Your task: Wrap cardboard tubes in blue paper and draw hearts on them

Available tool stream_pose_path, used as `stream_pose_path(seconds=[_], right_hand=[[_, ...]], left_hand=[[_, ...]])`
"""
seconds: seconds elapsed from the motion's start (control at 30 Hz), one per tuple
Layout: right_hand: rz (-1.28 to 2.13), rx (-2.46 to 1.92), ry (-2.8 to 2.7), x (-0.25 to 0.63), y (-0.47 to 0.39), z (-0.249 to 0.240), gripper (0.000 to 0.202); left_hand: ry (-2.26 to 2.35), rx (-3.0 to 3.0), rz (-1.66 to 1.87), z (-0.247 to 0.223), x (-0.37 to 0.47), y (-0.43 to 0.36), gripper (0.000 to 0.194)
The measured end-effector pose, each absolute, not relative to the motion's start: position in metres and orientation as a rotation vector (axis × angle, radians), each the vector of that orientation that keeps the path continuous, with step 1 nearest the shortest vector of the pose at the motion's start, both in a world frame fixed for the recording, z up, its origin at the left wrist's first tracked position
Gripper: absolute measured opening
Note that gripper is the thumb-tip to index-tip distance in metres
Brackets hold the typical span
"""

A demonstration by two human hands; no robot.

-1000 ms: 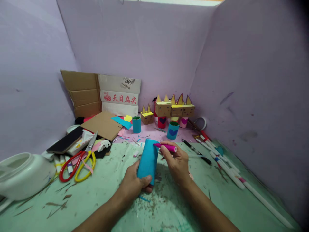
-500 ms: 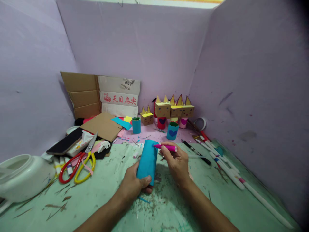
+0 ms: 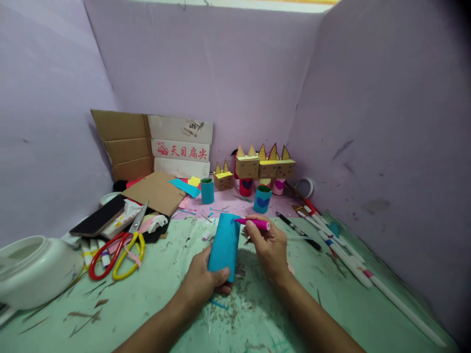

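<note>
My left hand (image 3: 206,275) is closed around the lower end of a blue paper tube (image 3: 224,247), thumb across its front. The tube tilts away from me over the table. Pinched in my right hand (image 3: 269,241) is a magenta marker (image 3: 257,224), its tip at the tube's upper right edge. A small dark mark shows on the tube near that tip. Beyond the tube stand a blue cup-like roll with a heart (image 3: 262,200) and a plain blue roll (image 3: 207,191).
Red-and-yellow-handled scissors (image 3: 127,250), a phone (image 3: 97,215) and a white pot (image 3: 37,269) lie to the left. Cardboard figures with pointed ears (image 3: 248,167) stand at the back. Several white markers (image 3: 346,257) and a black pen (image 3: 299,230) lie right. Cardboard (image 3: 180,147) leans behind.
The marker tip has shifted very slightly along the tube's upper edge. Both hands keep their grip, and the dark mark near the tip shows a little more.
</note>
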State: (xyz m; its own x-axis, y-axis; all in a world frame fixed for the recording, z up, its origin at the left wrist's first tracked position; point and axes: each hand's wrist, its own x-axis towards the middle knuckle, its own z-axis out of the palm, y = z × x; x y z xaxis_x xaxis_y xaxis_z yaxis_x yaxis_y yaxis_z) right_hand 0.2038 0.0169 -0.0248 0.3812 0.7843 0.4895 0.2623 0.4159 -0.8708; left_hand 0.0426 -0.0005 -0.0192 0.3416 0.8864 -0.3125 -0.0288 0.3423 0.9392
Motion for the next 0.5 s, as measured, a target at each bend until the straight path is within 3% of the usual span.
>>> stream_pose_path(seconds=[0.5], right_hand=[[0.436,-1.145,-1.170,0.2034,0.0177,-0.0252,0.021]], left_hand=[[1.022,1.033,0.782,-0.0240,0.0421,0.0006,0.068]])
